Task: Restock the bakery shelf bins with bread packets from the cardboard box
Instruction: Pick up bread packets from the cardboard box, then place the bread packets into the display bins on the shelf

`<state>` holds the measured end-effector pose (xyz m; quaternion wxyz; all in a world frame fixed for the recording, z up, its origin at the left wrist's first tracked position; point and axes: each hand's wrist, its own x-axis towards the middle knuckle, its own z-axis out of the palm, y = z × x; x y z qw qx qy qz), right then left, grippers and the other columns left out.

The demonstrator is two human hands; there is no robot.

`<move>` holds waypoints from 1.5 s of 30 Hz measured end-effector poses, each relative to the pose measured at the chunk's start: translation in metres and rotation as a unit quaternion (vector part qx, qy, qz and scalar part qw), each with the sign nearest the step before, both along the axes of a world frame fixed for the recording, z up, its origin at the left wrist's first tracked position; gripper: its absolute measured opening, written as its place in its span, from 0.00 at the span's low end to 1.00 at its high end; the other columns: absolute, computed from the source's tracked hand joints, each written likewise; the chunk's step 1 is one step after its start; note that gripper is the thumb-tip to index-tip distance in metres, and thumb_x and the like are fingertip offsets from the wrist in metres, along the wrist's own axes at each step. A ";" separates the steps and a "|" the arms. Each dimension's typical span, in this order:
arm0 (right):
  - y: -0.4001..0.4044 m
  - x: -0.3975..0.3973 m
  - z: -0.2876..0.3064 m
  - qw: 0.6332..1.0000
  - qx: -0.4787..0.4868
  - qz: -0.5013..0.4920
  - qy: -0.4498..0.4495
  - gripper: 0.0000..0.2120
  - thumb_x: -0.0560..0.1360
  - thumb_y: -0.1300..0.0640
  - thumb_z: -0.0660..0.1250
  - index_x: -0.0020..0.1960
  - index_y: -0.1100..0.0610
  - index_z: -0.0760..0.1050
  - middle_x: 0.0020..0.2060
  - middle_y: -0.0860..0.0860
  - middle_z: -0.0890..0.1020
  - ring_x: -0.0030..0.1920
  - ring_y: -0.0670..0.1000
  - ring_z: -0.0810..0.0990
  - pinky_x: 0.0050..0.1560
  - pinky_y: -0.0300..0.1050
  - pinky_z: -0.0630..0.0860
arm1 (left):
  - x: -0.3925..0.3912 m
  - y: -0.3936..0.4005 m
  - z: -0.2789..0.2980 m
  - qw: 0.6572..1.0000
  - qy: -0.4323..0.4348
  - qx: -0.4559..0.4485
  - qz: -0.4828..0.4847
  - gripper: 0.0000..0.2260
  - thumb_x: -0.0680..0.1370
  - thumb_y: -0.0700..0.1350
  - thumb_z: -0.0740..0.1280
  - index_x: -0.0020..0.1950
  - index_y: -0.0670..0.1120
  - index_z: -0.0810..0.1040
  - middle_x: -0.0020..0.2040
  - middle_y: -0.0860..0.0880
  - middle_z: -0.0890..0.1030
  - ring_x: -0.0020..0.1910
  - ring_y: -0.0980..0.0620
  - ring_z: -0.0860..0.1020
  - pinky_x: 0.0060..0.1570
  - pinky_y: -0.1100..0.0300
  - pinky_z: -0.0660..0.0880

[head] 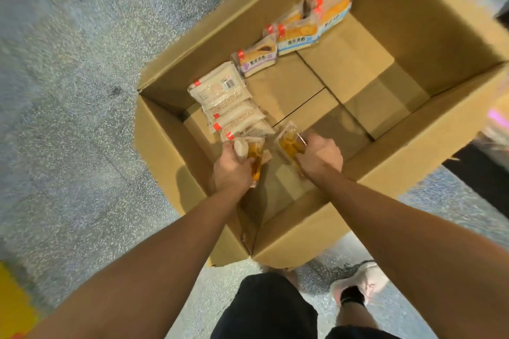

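While both hands sit low in the cardboard box (429,44), left hand (230,166) grips one bread packet (254,157), right hand (319,155) another (289,143); remaining packets (234,102) lie ahead-left, nearer left.

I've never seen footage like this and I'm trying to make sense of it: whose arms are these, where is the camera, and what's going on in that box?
There is no machine here. A person wears one wide-angle camera on the head, looking down, so you see their own two bare arms, black shorts and a shoe.

Both arms reach into an open cardboard box standing on a speckled floor. The left hand grips a clear packet of golden bread, and the right hand grips another golden packet, fingers curled round each.

More packets lie along the box's left wall: white packets nearest the hands, then a purple-labelled packet, then blue-labelled packets further away. The rest of the box bottom is bare cardboard.
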<state>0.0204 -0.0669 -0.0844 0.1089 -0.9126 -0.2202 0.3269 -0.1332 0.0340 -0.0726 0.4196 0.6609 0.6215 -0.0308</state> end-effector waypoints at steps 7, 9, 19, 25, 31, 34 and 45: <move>-0.072 0.056 0.093 0.990 0.117 -0.059 -0.056 0.21 0.75 0.50 0.70 0.64 0.44 0.66 0.48 0.58 0.83 0.49 0.64 0.81 0.47 0.54 0.78 | 0.068 -0.036 0.059 0.991 -0.052 0.067 -0.108 0.16 0.75 0.46 0.73 0.62 0.52 0.76 0.55 0.50 0.81 0.54 0.48 0.78 0.54 0.57 0.74; -0.104 0.074 0.115 0.986 0.123 -0.082 -0.071 0.20 0.75 0.50 0.69 0.64 0.46 0.66 0.48 0.59 0.83 0.49 0.65 0.80 0.47 0.55 0.77 | 0.094 -0.059 0.078 0.985 -0.075 0.083 -0.130 0.13 0.74 0.45 0.74 0.56 0.52 0.78 0.51 0.52 0.82 0.50 0.50 0.78 0.50 0.61 0.71; -0.333 0.157 0.178 0.974 0.077 -0.128 -0.171 0.23 0.75 0.50 0.68 0.68 0.45 0.65 0.49 0.56 0.83 0.49 0.61 0.80 0.39 0.48 0.70 | 0.229 -0.237 0.147 0.912 -0.106 0.182 -0.353 0.17 0.72 0.46 0.76 0.59 0.54 0.78 0.53 0.52 0.84 0.52 0.47 0.80 0.49 0.61 0.73; -0.431 0.202 0.168 0.961 0.046 -0.181 -0.202 0.23 0.73 0.52 0.67 0.66 0.43 0.66 0.46 0.55 0.82 0.45 0.60 0.80 0.36 0.46 0.67 | 0.303 -0.333 0.153 0.877 -0.149 0.177 -0.421 0.16 0.70 0.42 0.76 0.54 0.54 0.77 0.47 0.48 0.83 0.46 0.44 0.80 0.43 0.56 0.75; -0.479 0.257 0.117 0.943 0.048 -0.209 -0.256 0.22 0.73 0.53 0.69 0.65 0.43 0.69 0.53 0.50 0.81 0.47 0.57 0.81 0.37 0.46 0.75 | 0.379 -0.380 0.115 0.832 -0.152 0.222 -0.486 0.15 0.73 0.43 0.74 0.58 0.55 0.78 0.49 0.48 0.82 0.47 0.45 0.78 0.41 0.60 0.68; -0.493 0.294 0.073 0.935 0.040 -0.216 -0.278 0.20 0.75 0.53 0.68 0.64 0.43 0.69 0.54 0.48 0.80 0.49 0.57 0.81 0.38 0.47 0.76 | 0.424 -0.392 0.072 0.805 -0.155 0.248 -0.516 0.16 0.74 0.43 0.73 0.59 0.55 0.77 0.50 0.48 0.81 0.48 0.43 0.79 0.43 0.57 0.70; -0.503 0.443 -0.136 0.868 0.003 -0.212 -0.449 0.22 0.73 0.58 0.69 0.64 0.47 0.70 0.52 0.49 0.83 0.55 0.56 0.76 0.52 0.52 0.67 | 0.600 -0.398 -0.132 0.672 -0.228 0.392 -0.586 0.14 0.75 0.41 0.71 0.59 0.52 0.76 0.54 0.49 0.76 0.54 0.46 0.76 0.53 0.50 0.73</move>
